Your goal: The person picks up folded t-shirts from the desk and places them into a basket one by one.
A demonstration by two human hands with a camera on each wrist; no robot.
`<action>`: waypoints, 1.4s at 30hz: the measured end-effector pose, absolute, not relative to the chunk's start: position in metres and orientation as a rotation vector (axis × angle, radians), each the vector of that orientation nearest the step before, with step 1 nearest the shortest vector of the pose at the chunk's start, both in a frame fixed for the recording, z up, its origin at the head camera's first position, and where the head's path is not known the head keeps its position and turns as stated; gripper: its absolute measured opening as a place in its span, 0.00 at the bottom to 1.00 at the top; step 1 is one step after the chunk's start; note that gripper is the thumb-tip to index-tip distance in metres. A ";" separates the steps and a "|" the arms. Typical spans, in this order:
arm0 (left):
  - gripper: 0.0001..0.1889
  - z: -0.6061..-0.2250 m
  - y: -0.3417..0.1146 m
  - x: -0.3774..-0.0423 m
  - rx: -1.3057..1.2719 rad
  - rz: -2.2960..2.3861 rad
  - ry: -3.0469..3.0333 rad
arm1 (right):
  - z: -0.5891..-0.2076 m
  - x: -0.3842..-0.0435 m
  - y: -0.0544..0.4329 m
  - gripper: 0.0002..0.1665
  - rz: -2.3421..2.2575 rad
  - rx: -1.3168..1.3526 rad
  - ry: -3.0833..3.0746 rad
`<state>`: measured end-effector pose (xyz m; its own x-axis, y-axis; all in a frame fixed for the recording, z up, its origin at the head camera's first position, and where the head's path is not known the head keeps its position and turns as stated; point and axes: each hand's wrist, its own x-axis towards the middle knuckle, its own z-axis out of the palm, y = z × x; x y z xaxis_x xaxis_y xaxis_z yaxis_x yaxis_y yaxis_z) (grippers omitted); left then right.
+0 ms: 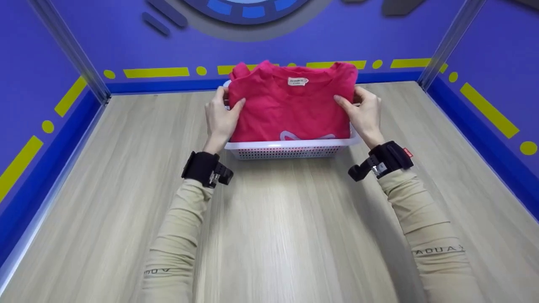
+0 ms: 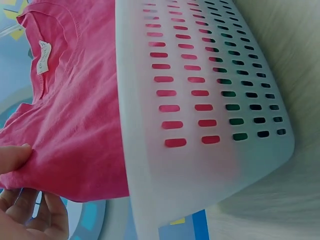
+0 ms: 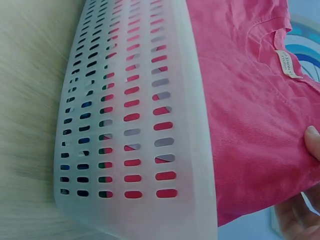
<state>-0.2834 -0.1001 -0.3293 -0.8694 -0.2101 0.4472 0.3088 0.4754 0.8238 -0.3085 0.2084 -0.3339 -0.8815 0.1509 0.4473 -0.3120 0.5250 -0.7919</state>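
Observation:
A red T-shirt (image 1: 294,109) with a white neck label stands partly inside a white perforated plastic basket (image 1: 290,145), its collar above the rim. My left hand (image 1: 222,118) pinches the shirt's left edge, thumb in front and fingers behind. On the opposite edge, my right hand (image 1: 365,111) grips the cloth the same way. The left wrist view shows the left thumb (image 2: 14,158) on the front of the fabric. In the right wrist view the right thumb (image 3: 314,142) presses the red cloth. Through the basket's holes, red, dark and green patches show; what they belong to is hidden.
The basket sits toward the back of a light wood-grain table (image 1: 269,235). Blue panels (image 1: 160,50) with yellow dashes rise behind it and at both sides. Each wrist wears a black strap (image 1: 204,168) with a small camera.

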 end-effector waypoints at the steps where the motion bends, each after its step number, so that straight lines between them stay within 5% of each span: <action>1: 0.14 -0.329 -0.100 -0.285 -0.081 -1.397 -2.238 | -0.334 -0.311 0.208 0.18 1.327 0.132 -2.323; 29: 0.16 -0.347 -0.101 -0.299 -0.050 -1.387 -2.341 | -0.354 -0.320 0.199 0.32 1.224 0.328 -2.721; 42: 0.14 -0.359 -0.104 -0.289 0.000 -1.342 -2.418 | -0.367 -0.315 0.200 0.20 1.096 0.384 -2.663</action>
<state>-0.2894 -0.1042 -0.3586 -0.9299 -0.1786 0.3215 0.1784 0.5455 0.8189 -0.3152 0.2005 -0.3672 -0.9378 -0.1506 0.3128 -0.3272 0.6847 -0.6512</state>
